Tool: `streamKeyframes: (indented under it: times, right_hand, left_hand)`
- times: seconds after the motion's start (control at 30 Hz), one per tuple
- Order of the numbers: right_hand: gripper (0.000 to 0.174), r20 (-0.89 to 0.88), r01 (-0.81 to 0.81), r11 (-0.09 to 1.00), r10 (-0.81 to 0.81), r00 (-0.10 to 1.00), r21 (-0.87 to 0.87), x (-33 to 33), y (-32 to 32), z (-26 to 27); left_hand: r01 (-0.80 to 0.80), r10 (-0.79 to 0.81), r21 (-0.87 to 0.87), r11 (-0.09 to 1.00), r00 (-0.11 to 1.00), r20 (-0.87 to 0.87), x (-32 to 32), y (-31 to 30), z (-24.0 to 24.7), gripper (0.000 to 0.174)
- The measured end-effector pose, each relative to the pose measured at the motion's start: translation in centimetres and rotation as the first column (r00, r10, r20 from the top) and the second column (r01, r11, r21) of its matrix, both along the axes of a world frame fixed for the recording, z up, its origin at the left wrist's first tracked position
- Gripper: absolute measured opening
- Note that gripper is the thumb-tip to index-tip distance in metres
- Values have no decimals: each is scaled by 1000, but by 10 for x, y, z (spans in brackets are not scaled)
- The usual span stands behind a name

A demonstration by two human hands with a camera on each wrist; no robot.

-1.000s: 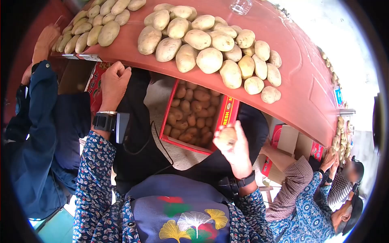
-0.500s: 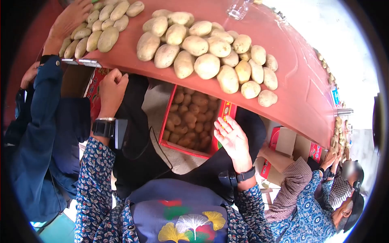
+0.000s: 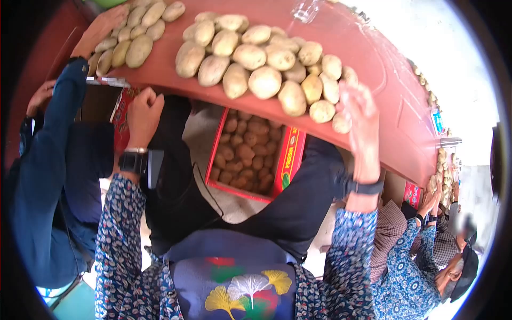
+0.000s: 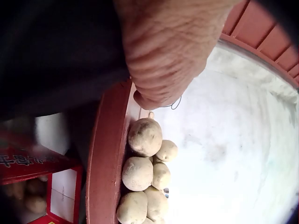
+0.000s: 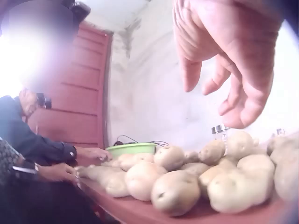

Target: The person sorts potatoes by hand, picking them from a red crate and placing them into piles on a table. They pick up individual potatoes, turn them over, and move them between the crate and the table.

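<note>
My right hand is over the right end of a pile of pale potatoes on the red table. In the right wrist view its fingers hang apart above the pile, with nothing between them. My left hand is curled with nothing in it, close to the table's near edge; the left wrist view shows mainly its wrinkled skin. Below the table edge, between the legs, stands a red cardboard box holding many brownish potatoes.
The red table curves across the front. A second potato heap lies at left, where another person's hand reaches. A glass jar stands at the back, a green basin farther along. More people sit at right.
One second ago my right hand held a potato beside the box; half a second ago it was empty and spread there. Now it has moved up and right to the pile. My left hand stays put.
</note>
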State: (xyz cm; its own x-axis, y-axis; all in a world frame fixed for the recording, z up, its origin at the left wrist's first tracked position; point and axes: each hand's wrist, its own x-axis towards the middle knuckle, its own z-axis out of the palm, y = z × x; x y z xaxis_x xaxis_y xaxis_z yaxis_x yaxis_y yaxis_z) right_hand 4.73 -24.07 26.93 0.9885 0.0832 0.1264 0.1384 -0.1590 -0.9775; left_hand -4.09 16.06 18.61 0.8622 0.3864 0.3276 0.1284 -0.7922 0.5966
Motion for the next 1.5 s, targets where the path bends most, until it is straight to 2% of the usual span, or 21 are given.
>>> streamKeyframes:
  times: [0.1,0.13,0.2,0.23,0.3,0.4,0.53,0.6,0.67,0.7,0.77,0.83,0.9,1.03,1.1,1.2,1.27,1.3,1.37,1.43,1.5]
  right_hand:
    - [44,278,20,955,66,958,-296,61,5,-7]
    - [44,264,8,956,72,962,-293,81,4,-9]
    - [55,275,144,685,86,958,-714,113,6,-14]
    - [55,271,138,685,89,959,-715,120,10,-18]
    - [59,89,22,501,109,990,-865,130,13,-24]
    - [57,137,56,481,134,982,-875,136,14,-32]
    - [57,145,56,518,134,980,-854,136,5,-34]
    - [57,182,64,779,66,981,-623,127,-7,-36]
    - [55,152,60,980,-31,988,-190,91,-6,-20]
    - [55,147,52,980,-24,989,-191,67,-3,-10]
    - [50,-93,-3,964,29,995,266,15,-6,4]
    - [44,-114,-184,830,283,952,526,-15,-25,-17]
    - [33,-198,-95,665,350,916,740,-56,-16,-27]
    - [17,-331,-24,687,380,864,727,-99,-4,-72]
    - [12,-475,97,729,333,814,678,-108,2,-79]
    - [9,-416,71,744,288,863,664,-111,8,-87]
    - [5,-438,4,910,196,877,415,-110,15,-88]
    - [5,-432,0,903,205,878,429,-109,19,-91]
    - [3,-510,-83,988,140,848,134,-109,21,-100]
    - [6,-437,-164,981,195,878,108,-112,23,-112]
    - [10,-479,-242,969,192,856,-43,-114,20,-123]
  left_hand:
    - [3,-3,30,1000,1000,-9,2,2,-3,26]
    - [-3,3,8,1000,1000,-3,2,3,-4,27]
    - [-28,27,-48,998,1000,-6,1,4,-6,28]
    - [-31,31,-48,998,999,-11,0,5,-6,28]
    - [-47,47,-73,996,999,5,1,5,-7,29]
    - [-50,51,-90,995,999,11,-1,7,-7,29]
    - [-38,39,-57,998,999,14,0,8,-9,29]
    - [-41,42,-69,997,999,14,0,8,-9,29]
    - [-41,44,-86,995,999,29,1,8,-6,29]
    - [-35,39,-104,994,998,39,-1,7,-7,29]
    - [-29,32,-112,993,999,28,-3,11,-13,29]
    - [-8,12,-115,993,999,35,1,13,-14,30]
    - [-3,5,-78,997,1000,27,1,12,-11,29]
    - [-30,30,-73,997,1000,2,0,5,-5,30]
    - [-28,28,-51,998,1000,-3,0,4,-3,30]
    - [-18,18,-37,999,1000,-1,0,4,-7,30]
    - [-11,11,-16,1000,1000,12,2,6,-8,30]
    - [-1,2,-28,1000,999,33,2,5,-9,30]
    - [-2,4,-37,999,998,55,0,7,-6,29]
    - [-31,31,-35,999,1000,1,0,1,-2,28]
    - [-7,7,-3,1000,1000,17,3,8,-8,27]
